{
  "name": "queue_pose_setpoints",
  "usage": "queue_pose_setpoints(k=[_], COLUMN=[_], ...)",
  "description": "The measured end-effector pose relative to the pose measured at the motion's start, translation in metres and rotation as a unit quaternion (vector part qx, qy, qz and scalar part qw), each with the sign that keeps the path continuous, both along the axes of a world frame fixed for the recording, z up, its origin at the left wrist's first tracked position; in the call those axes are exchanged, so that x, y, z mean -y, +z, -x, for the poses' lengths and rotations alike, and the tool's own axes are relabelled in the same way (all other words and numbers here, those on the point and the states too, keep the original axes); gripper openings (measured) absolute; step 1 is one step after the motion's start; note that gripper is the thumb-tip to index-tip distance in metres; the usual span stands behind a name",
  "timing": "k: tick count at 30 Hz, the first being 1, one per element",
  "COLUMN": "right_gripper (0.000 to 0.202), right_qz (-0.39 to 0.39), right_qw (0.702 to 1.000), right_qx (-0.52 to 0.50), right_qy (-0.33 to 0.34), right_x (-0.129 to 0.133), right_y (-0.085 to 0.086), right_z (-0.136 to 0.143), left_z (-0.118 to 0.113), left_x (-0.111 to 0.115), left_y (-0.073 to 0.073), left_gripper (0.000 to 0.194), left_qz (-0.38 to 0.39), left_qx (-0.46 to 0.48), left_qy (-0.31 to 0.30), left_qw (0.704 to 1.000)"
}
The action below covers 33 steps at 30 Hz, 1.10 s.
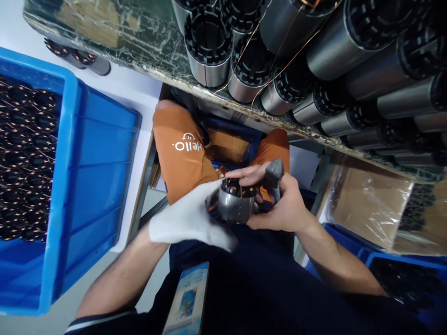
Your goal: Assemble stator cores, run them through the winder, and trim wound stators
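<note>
Above my lap, my left hand (195, 216), in a white glove, is wrapped round the side of a motor stator (236, 207). The stator is a short steel cylinder with black slots and copper windings showing at its upper end. My right hand (284, 202) is bare. A hand tool (274, 173) with a dark grey, wedge-shaped end and a lighter shaft sticks up between its thumb and fingers; the rest of it is hidden. The right fingers also touch the stator's top rim and right side. A dark coil end shows at the stator's left, partly hidden by the glove.
Many steel stator cores (209, 70) stand along the worn bench (139, 56) ahead, with loose copper wires across them. At left is a blue bin (98, 149) of wound stators; two more lie behind it. Right are a plastic-lined box (370, 200) and blue crates (412, 260).
</note>
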State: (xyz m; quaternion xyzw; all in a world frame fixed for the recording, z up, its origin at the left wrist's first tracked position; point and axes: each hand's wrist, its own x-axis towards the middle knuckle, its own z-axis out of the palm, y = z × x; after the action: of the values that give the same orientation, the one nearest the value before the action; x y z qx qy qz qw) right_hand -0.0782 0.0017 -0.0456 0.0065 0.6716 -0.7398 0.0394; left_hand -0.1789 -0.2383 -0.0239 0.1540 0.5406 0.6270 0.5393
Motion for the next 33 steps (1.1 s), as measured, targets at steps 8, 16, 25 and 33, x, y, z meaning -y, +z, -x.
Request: queue_pose_setpoints(k=[8, 16, 25, 33], right_gripper=[0.057, 0.072, 0.061, 0.070], right_qz=[-0.293, -0.471, -0.472, -0.509], right_qw=[0.945, 0.845, 0.840, 0.829], right_qx=[-0.109, -0.126, -0.119, -0.110], right_qy=[0.096, 0.218, 0.239, 0.205], right_x=[-0.031, -0.058, -0.057, -0.052], right_y=[0.061, 0.093, 0.087, 0.081], right_z=[0.001, -0.009, -0.009, -0.007], left_z=[-0.006, 0.001, -0.002, -0.010], left_x=[-0.034, -0.034, -0.036, -0.054], left_y=[0.021, 0.028, 0.015, 0.021], left_gripper=[0.053, 0.034, 0.031, 0.029], left_qz=[-0.044, 0.011, 0.038, 0.143], left_qx=[0.055, -0.101, -0.108, -0.289], left_qy=[0.049, -0.013, -0.029, -0.006], left_qw=[0.996, 0.995, 0.993, 0.947])
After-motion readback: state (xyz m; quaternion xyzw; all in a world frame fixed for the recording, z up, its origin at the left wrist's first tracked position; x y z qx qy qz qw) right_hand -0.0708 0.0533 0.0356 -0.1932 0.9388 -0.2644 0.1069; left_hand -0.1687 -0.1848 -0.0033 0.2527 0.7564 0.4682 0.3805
